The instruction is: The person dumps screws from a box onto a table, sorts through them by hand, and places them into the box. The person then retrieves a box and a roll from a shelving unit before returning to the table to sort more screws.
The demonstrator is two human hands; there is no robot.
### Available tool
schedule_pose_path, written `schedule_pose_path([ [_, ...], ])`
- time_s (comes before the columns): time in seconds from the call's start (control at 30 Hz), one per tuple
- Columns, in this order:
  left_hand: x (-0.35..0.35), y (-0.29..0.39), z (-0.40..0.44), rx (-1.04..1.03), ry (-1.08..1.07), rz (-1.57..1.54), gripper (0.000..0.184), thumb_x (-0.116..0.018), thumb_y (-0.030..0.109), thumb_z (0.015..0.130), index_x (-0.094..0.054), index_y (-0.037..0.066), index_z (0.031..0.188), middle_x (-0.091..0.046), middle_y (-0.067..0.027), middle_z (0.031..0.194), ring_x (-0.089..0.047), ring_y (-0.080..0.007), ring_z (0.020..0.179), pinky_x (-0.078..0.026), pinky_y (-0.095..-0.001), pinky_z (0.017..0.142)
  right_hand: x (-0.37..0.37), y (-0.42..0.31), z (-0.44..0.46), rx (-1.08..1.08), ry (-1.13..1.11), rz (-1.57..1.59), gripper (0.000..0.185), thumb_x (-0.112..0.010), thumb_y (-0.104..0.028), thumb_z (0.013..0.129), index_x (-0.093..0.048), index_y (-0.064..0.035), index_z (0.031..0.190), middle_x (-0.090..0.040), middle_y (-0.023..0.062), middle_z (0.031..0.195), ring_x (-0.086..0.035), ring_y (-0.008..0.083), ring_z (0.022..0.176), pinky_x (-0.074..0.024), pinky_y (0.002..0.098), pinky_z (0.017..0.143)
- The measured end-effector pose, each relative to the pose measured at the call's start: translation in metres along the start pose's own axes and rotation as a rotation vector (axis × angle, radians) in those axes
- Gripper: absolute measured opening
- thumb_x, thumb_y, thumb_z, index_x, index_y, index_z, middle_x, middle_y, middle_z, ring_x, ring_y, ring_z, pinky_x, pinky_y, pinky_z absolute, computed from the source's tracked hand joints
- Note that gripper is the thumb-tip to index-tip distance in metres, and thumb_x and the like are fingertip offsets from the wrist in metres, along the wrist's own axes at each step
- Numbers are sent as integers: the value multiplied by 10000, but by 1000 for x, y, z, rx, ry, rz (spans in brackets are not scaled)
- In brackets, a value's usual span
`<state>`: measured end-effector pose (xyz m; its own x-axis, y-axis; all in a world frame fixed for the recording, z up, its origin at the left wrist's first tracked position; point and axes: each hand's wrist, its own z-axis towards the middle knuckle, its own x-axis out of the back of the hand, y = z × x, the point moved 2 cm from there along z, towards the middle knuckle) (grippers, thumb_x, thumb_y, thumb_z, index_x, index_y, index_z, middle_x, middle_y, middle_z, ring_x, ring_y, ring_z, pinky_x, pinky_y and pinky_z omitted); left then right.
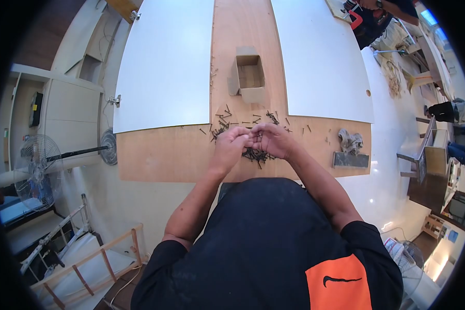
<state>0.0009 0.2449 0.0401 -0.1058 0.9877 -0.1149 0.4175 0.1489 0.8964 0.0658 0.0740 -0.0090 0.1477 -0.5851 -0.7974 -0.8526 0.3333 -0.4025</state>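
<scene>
Dark screws [259,155] lie in a loose pile on the wooden board [160,155], with more scattered behind and beside it. Over the pile, my left hand [233,147] has its thumb and fingers pinched together; whatever is between them is too small to make out. Close beside it, my right hand [274,141] is cupped with the palm turned up, and a few small dark pieces seem to lie in it. The fingertips of both hands meet or nearly meet. An open, empty cardboard box [250,75] stands behind the hands.
White panels [165,62] lie left and right of the box. At the board's right end are a crumpled cloth [350,141] and a grey block [350,160]. A standing fan [39,173] is at left. Another person [372,26] holds a tool at top right.
</scene>
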Motion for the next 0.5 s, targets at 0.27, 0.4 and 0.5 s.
schedule_pose_path([
  [0.27,23,-33,39,19,149,1070,272,-586,203,862,-745,-16,886,-736,-207,908,-726,-360,865,-584,-441,781,32,14,16,72,325,-1019,273,-667,-299,903,-696,-28,919,-692,111,819,-689,251,760,-548,397,701],
  [0.4,14,-54,54,115,143,1235,236,-643,209,789,-761,24,877,-729,-211,916,-722,-366,884,-571,-466,796,21,33,-6,121,337,-1489,227,-727,-267,827,-703,-42,808,-698,158,772,-693,308,765,-544,418,731],
  [0.5,3,-51,59,177,93,1305,238,-633,188,789,-762,27,907,-733,-219,919,-721,-384,911,-571,-477,819,17,43,-10,253,263,-1687,229,-736,-281,825,-685,-63,871,-701,153,847,-680,356,850,-537,460,763],
])
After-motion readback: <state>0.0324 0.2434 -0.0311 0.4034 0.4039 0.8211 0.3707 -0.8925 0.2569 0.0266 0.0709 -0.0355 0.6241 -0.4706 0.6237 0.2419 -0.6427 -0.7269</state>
